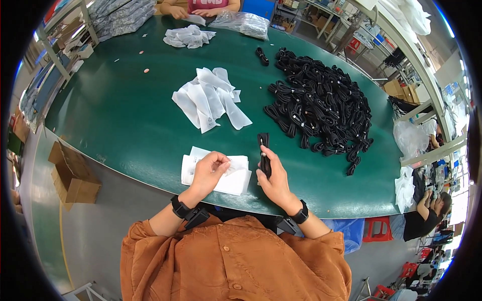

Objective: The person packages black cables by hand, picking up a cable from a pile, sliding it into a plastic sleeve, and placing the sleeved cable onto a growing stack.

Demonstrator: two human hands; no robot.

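Observation:
Near the front edge of the green table, my left hand (pixel 211 169) is closed in a pinch on a translucent plastic bag (pixel 234 166). Under it lies a stack of white bags (pixel 232 186). To its right my right hand (pixel 273 179) grips a bundled black cable (pixel 264 143), thumb on one side and fingers along the other. The cable stands lengthwise away from me. Beyond my hands spreads a loose pile of frosted plastic bags (pixel 208 100). A large heap of bundled black cables (pixel 321 100) covers the table at the right.
Across the table (pixel 125 110) a person's hands (pixel 191 12) handle a bag beside another bag pile (pixel 188 36). A single cable bundle (pixel 261 56) lies apart from the heap. An open cardboard box (pixel 75 175) stands on the floor at left; metal shelving (pixel 427 70) rises at right.

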